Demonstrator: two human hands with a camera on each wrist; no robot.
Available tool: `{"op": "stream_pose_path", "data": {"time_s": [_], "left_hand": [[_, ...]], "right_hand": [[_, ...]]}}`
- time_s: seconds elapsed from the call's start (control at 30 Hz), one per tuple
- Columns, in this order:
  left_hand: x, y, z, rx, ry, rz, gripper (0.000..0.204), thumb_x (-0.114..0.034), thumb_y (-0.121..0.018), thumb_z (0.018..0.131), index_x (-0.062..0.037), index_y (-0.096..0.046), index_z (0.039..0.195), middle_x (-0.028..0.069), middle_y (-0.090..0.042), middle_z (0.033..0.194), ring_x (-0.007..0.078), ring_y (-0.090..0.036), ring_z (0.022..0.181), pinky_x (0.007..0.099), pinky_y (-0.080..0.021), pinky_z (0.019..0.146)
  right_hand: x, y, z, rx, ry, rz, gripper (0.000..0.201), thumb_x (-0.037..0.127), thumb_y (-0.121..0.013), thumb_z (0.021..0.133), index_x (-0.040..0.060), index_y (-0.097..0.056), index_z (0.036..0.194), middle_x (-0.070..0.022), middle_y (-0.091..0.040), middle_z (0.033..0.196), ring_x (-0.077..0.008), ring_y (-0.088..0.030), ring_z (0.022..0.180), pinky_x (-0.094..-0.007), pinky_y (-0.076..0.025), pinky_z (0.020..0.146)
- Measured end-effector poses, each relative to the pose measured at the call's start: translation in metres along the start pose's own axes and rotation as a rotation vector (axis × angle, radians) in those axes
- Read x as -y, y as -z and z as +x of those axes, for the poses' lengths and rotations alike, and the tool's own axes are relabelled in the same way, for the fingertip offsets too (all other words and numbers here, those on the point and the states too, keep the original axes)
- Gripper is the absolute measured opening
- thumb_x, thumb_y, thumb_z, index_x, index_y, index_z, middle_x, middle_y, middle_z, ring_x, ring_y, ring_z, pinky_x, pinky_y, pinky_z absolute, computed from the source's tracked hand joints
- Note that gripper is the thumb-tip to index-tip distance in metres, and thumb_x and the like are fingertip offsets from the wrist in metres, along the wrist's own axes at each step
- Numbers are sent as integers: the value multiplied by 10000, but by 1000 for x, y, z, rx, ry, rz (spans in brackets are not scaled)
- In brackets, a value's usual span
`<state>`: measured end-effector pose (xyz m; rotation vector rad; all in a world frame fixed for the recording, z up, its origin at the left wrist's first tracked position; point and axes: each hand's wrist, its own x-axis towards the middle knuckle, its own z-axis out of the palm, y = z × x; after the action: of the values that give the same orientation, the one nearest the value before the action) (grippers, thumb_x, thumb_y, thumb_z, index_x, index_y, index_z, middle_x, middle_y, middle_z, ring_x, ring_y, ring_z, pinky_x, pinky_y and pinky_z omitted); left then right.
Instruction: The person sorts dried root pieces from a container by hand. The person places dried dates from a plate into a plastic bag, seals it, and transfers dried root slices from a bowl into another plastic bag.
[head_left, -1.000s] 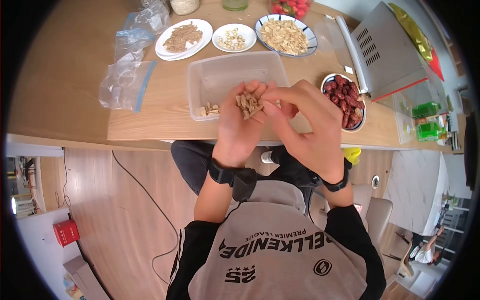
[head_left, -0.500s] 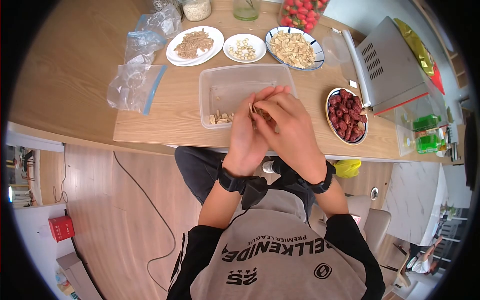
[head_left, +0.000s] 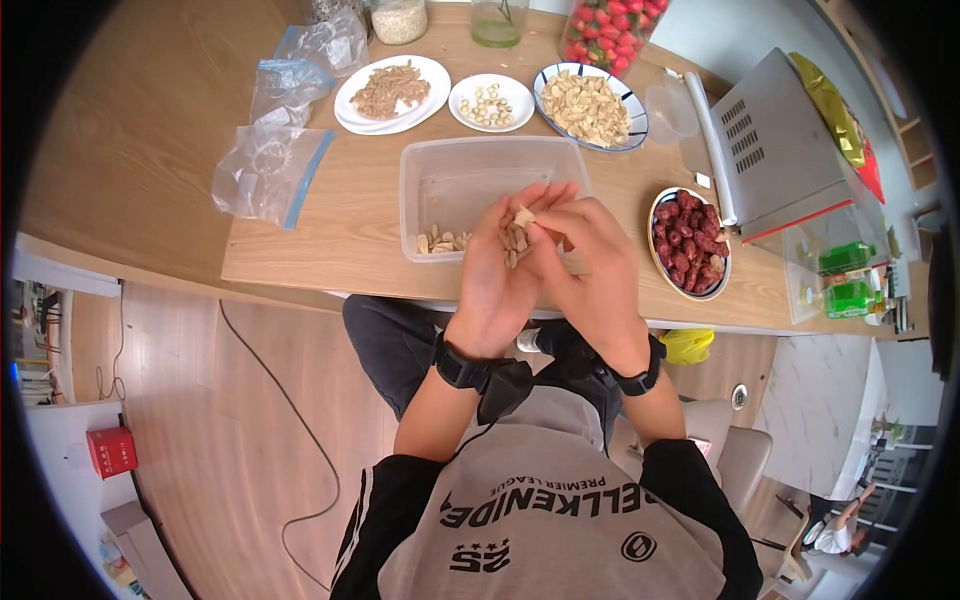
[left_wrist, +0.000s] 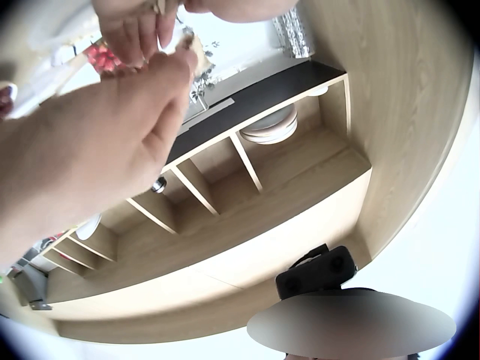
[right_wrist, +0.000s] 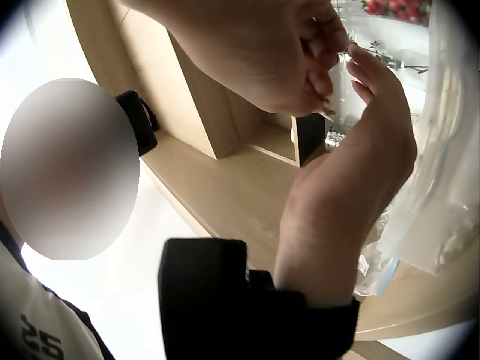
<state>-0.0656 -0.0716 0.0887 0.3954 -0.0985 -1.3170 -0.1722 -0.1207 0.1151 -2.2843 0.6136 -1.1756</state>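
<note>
In the head view my left hand (head_left: 490, 275) is cupped palm up over the near side of a clear plastic box (head_left: 425, 180). Brown dried strips (head_left: 514, 243) lie in its palm, its fingers curving up around them. Thumb and fingertips of my right hand (head_left: 600, 265) pinch a pale dried piece (head_left: 524, 217) just above that palm. The right wrist view shows this pinched piece (right_wrist: 328, 112) from below, at the right fingertips. Inside the box, several pale dried pieces (head_left: 438, 241) sit in the near left corner; my hands hide part of its near side.
Behind the box stand a white plate of brown strips (head_left: 437, 80), a small plate of pale seeds (head_left: 523, 104) and a blue-rimmed plate of pale slices (head_left: 640, 118). Red dates (head_left: 685, 235) fill a bowl at right. Plastic bags (head_left: 265, 180) lie left; a strawberry container (head_left: 610, 35) stands behind.
My right fingers dipped into the left palm, covering the strips, and have now drawn slightly back with a pale piece pinched. Both hands have shifted slightly right in the head view.
</note>
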Motion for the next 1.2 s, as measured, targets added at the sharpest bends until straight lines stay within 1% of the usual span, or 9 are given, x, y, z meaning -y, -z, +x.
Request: {"op": "stream_pose_path", "data": {"time_s": [0.1,0.2,0.33,0.4,0.43,0.63,0.83,0.93,1.2], "left_hand": [[1,-2,-1,-14,-25,-69,380,-243,-374,1120,41,-609,1211,226,-607,1385,325,-534,1375,446,-434,1181],[3,1,1,-27,-29,-172,359,-216,-403,1112,76,-605,1169,253,-605,1363,360,-535,1370,450,-417,1215],[1,-2,1,-70,-25,-204,354,-197,-410,1110,102,-591,1168,270,-601,1350,382,-526,1378,451,-393,1236],[2,-3,-1,-65,-23,-207,354,-196,-407,1111,102,-587,1175,272,-594,1359,384,-516,1388,452,-388,1240],[2,-2,-2,-50,-27,-210,353,-190,-405,1110,108,-580,1183,275,-581,1375,386,-502,1400,455,-381,1245],[-2,-2,-7,-90,-47,-249,396,-174,-359,1111,148,-510,1284,302,-505,1454,400,-441,1446,470,-356,1259],[3,1,-4,-55,-32,-169,493,-236,-291,1113,128,-512,1360,272,-518,1484,375,-459,1439,474,-338,1253],[6,2,-3,-37,-33,-126,513,-256,-274,1110,105,-517,1382,251,-527,1493,357,-468,1436,467,-338,1240],[7,-3,-8,-8,-71,-35,531,-242,-244,1108,109,-486,1426,251,-488,1533,364,-425,1468,460,-300,1255]], "right_hand": [[15,24,4,-192,50,5,160,0,-766,860,1,-733,1016,-119,-689,967,-253,-656,814,-357,-528,703],[6,55,7,-526,336,-211,175,-32,-757,862,-44,-720,1033,-158,-675,983,-266,-634,850,-361,-522,760],[-10,71,31,-791,335,-140,154,-62,-711,901,-58,-703,1055,-167,-671,1028,-260,-626,888,-361,-514,760],[-31,71,61,-647,304,-302,176,-9,-742,907,-29,-713,1079,-130,-687,956,-219,-620,800,-312,-498,707],[-34,69,71,-485,131,-377,184,27,-741,911,-25,-715,1085,-119,-685,926,-200,-610,747,-313,-491,680],[-51,46,31,-172,-198,-215,188,43,-739,902,-7,-722,1083,-141,-685,934,-210,-622,746,-314,-492,654],[-5,28,-3,105,-96,-38,250,42,-771,848,10,-721,1091,-125,-684,950,-278,-655,822,-367,-533,705],[-2,21,-9,124,-10,-4,273,24,-798,823,30,-741,1091,-90,-684,953,-219,-621,755,-331,-509,663],[2,12,-12,172,-96,-22,241,29,-791,819,25,-724,1050,-102,-661,905,-254,-633,784,-363,-516,679]]}}
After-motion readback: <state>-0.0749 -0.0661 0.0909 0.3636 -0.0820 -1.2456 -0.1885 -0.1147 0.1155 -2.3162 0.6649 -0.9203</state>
